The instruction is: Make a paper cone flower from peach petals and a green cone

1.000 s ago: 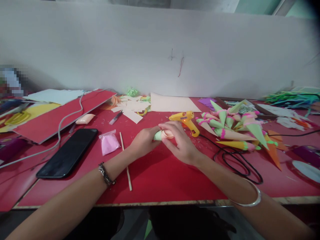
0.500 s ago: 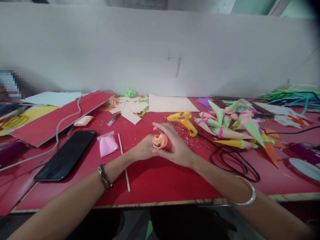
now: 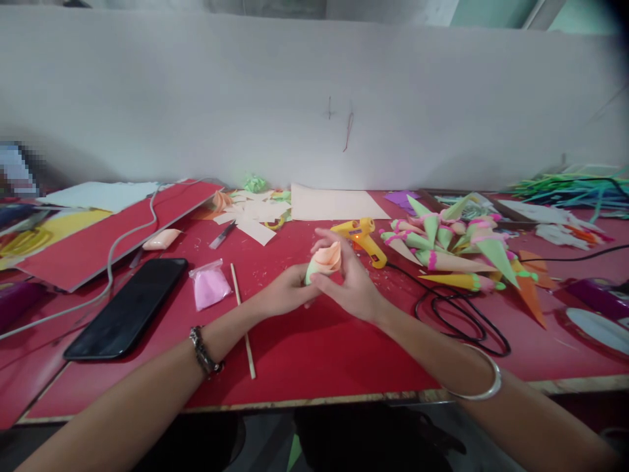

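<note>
the phone [image 3: 130, 308] lies left of the flower [image 3: 326, 260] — the glue gun [image 3: 372, 250] behind, to the right.

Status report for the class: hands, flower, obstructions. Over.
Left hand holding peach-and-green flower. Right hand cupped around it. Glue gun close beyond right hand, possible obstruction.

Black phone [image 3: 128, 308], white cable [image 3: 110, 262], red board [image 3: 73, 259]

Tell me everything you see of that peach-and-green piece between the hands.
The piece has swirled, petal-like peach layers above a pale green base; paper or clay, I can't tell. It tilts, peach end up to the right, over the red table. The left hand holds its green end; the right hand cups around it.
</note>
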The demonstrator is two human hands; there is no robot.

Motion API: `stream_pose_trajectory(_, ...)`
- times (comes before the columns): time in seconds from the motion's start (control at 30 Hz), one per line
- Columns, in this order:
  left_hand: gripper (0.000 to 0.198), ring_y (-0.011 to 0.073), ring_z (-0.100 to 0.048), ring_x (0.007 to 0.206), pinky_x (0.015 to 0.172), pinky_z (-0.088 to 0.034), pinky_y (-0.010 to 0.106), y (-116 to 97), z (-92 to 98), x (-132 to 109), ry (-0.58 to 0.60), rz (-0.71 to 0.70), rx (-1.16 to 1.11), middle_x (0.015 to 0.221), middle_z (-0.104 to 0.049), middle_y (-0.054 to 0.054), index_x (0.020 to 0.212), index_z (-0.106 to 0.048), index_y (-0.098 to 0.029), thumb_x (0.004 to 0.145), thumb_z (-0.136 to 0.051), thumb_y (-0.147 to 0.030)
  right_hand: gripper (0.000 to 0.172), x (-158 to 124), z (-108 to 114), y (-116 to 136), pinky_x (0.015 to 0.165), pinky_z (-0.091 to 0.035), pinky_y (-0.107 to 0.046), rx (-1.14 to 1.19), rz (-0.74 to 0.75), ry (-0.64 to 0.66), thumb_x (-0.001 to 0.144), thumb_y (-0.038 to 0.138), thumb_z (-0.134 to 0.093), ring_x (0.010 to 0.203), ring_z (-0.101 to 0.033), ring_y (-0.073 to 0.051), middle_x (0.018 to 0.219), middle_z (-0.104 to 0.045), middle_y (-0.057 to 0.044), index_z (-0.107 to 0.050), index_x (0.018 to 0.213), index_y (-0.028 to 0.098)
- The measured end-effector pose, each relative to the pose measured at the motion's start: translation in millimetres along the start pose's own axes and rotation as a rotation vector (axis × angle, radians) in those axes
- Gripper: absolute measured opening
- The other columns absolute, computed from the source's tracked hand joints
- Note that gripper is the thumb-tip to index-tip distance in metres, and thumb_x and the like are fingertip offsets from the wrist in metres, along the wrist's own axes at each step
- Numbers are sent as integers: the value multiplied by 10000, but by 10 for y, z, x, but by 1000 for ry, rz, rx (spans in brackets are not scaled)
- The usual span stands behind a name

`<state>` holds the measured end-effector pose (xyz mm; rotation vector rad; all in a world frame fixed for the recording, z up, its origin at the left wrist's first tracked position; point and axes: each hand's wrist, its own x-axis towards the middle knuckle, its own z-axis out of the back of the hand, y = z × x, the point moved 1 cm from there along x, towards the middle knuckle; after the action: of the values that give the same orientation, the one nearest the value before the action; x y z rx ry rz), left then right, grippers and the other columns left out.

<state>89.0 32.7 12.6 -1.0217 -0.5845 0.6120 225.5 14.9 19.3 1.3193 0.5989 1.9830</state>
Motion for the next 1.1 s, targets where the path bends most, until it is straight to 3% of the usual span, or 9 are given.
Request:
stream_pose_trajectory(0.07, 222, 40, -354, 404, 418, -298, 170, 5, 5, -3, -22, 61, -34, 444, -385, -74, 597, -391, -161, 793, -400, -265, 540, 18, 49, 0, 842, -430, -385, -75, 62, -116, 750, 259, -552, 947, -487, -191, 1051, -462, -70, -313, 1235, 248)
stream_pose_trajectory(0.13, 258, 36, -337, 390, 411, -285, 171, 15, 14, -1, -62, 99, -56, 430, -375, -75, 568, -366, -165, 801, -392, -272, 408, 42, 108, 23, 851, -416, -410, -226, 172, -178, 758, 244, -546, 959, -470, -207, 1021, -467, -61, -427, 1147, 277)
stream_pose_trajectory(0.27, 260, 38, -317, 396, 411, -271, 179, 20, 32, 5, -95, 139, -46, 442, -354, -76, 572, -363, -166, 796, -395, -294, 186, 72, 183, 55, 840, -410, -411, -399, 290, -151, 792, 211, -507, 931, -477, -205, 927, -477, -41, -582, 937, 299)
stream_pose_trajectory(0.43, 146, 55, -341, 487, 465, -295, 184, 0, 44, 4, -154, 102, 76, 537, -365, -64, 659, -431, -153, 762, -407, -253, 178, 64, 185, 35, 820, -440, -387, -324, 254, -167, 798, 190, -503, 919, -500, -184, 941, -463, -32, -602, 895, 302)
stream_pose_trajectory(0.67, 131, 66, -352, 536, 506, -315, 194, 9, 32, 7, -179, 73, 169, 584, -370, -51, 676, -451, -143, 753, -416, -243, 35, 63, 140, -7, 836, -441, -381, -186, 169, -157, 768, 210, -553, 923, -517, -173, 951, -480, -29, -578, 765, 234)
stream_pose_trajectory(1.1, 113, 54, -333, 499, 476, -278, 172, 33, 61, -6, -237, -29, 303, 551, -372, -65, 622, -422, -149, 723, -440, -194, 58, 54, 105, -19, 782, -492, -312, -9, 41, -99, 743, 186, -557, 969, -486, -162, 946, -447, -38, -513, 707, 193)
